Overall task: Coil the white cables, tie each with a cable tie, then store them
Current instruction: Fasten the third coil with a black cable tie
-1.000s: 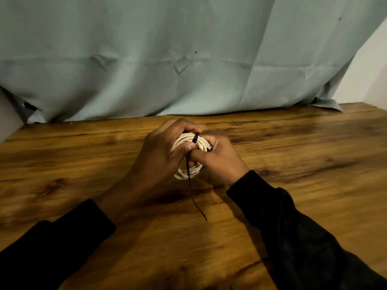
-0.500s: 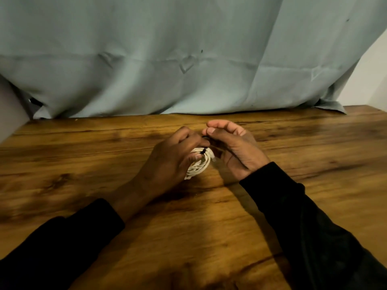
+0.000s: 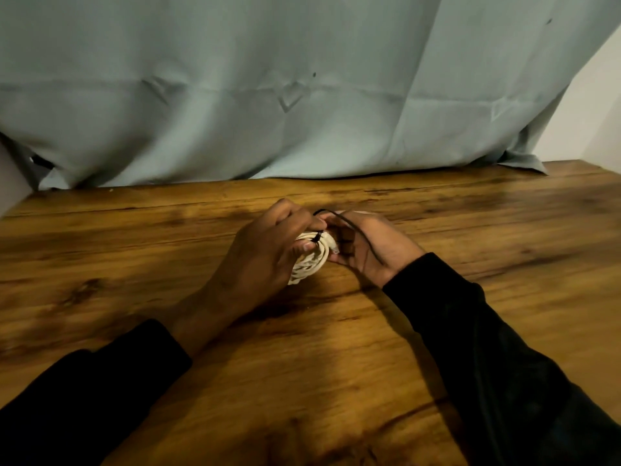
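Coiled white cable [image 3: 311, 260] sits between the two hands near the middle of the wooden table [image 3: 134, 250], somewhat toward the far edge, its lower loops close to or on the wood. Nearest, two black sleeves come in from the near corners, the left sleeve [image 3: 94, 395] from the near-left and the right sleeve [image 3: 504, 364] from the near-right. The left hand [image 3: 265, 260] grips the coil from the left, fingers curled over its top and the thumb pressed against the front of the loops, just beside the black cable tie [image 3: 353, 227] where it crosses the bundle. The right hand [image 3: 373, 250] lies on the coil's right side, palm turned up and inward, fingers bent; its fingertips meet the left hand's at the top of the coil and pinch the tie there. The tie's thin free tail arcs from that pinch over the right palm toward the wrist. A white plug end of the cable shows against the right palm. Beyond the hands, a pale blue-green cloth [image 3: 302, 95] hangs along the far edge of the table, and a strip of pale wall [image 3: 594, 112] shows at the far-right corner.
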